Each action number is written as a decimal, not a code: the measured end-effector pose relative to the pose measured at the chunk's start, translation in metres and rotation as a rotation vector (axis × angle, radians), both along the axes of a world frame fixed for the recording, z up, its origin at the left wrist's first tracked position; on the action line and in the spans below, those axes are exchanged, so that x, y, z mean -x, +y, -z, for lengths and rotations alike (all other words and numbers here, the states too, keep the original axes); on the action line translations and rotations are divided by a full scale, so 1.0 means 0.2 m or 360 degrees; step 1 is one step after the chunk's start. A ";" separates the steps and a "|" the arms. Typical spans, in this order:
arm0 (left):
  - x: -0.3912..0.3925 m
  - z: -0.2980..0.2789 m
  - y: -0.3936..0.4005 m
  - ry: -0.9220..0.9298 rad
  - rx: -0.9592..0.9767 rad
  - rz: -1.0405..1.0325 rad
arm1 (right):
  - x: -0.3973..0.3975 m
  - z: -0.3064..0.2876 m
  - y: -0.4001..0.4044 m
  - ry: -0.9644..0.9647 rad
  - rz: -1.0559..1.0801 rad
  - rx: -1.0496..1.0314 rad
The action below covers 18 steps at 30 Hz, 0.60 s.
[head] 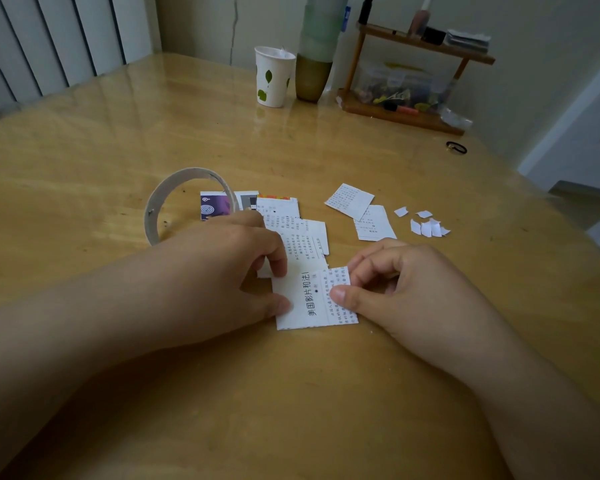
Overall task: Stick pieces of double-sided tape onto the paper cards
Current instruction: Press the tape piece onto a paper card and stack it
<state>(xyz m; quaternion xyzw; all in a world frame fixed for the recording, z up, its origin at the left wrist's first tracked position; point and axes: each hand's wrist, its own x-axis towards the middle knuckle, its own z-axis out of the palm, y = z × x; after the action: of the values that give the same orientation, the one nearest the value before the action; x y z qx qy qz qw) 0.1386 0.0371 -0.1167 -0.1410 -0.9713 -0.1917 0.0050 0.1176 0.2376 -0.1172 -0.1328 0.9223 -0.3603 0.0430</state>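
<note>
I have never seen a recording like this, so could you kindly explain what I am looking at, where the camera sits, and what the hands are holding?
There is no machine here: a person works with bare hands, and the single picture comes from a camera worn on the head, looking forward and down. On the wooden table, both hands hold one printed paper card. The left hand pinches its left edge; the right hand presses its thumb on the right edge. Whether tape is under that grip cannot be seen. Beyond lie more printed cards, two further cards, small white scraps and a nearly used-up tape ring. At the back stand a paper cup and a small wooden shelf.
</note>
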 end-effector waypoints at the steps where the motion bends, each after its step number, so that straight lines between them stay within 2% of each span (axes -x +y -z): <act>1: 0.00 0.00 0.00 -0.0001 -0.0001 0.0002 | 0.00 0.00 0.00 0.0001 0.0001 0.0004; 18: 0.00 0.00 0.00 -0.0031 -0.0006 -0.0020 | -0.02 0.00 -0.02 0.0095 0.0005 -0.0099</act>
<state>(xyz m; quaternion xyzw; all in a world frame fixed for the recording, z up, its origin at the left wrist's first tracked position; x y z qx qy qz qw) 0.1395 0.0379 -0.1168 -0.1330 -0.9718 -0.1949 -0.0030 0.1216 0.2336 -0.1182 -0.1406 0.9342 -0.3272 0.0189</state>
